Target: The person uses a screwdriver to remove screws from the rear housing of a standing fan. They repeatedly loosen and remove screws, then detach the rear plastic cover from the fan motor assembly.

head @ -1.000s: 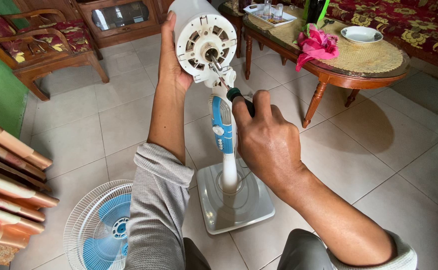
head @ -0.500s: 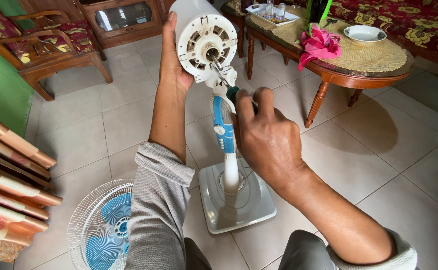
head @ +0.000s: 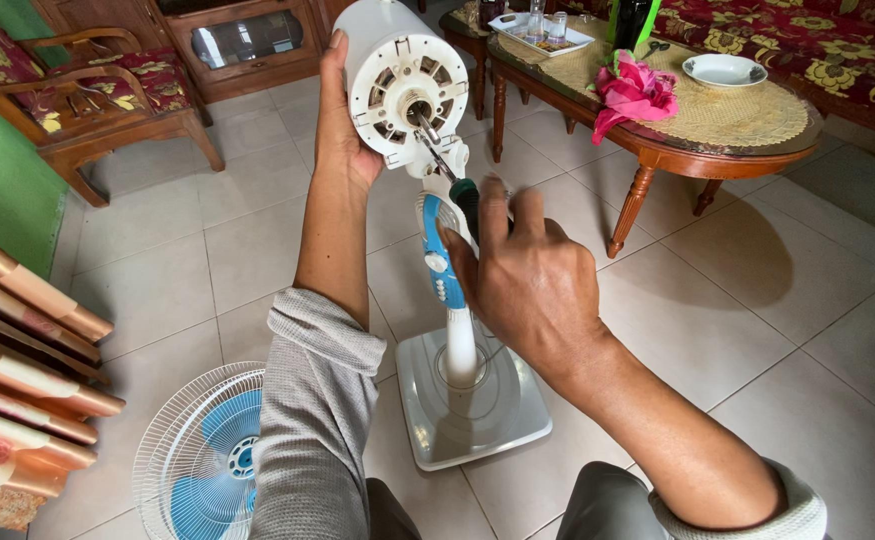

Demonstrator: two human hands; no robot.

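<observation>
Left hand (head: 342, 140) wraps round the side of the white cylindrical plastic fan motor housing (head: 397, 75), gripping it w/ the open front facing the camera. Right hand (head: 527, 285) is closed on a green-and-black-handled screwdriver (head: 449, 175), metal tip up at the housing's front, near the centre shaft. Motor housing sits atop the white fan stand w/ blue control panel (head: 439, 255), which rises from a square grey-white base (head: 467, 410) on the pale tiled floor (head: 747, 330). Bottom left, the white wire fan guard w/ blue blades (head: 202, 460) lies flat on the tiles. Behind, a wooden coffee table (head: 717, 140) holds a pink cloth flower (head: 632, 92) and 1 white dish (head: 724, 70).
</observation>
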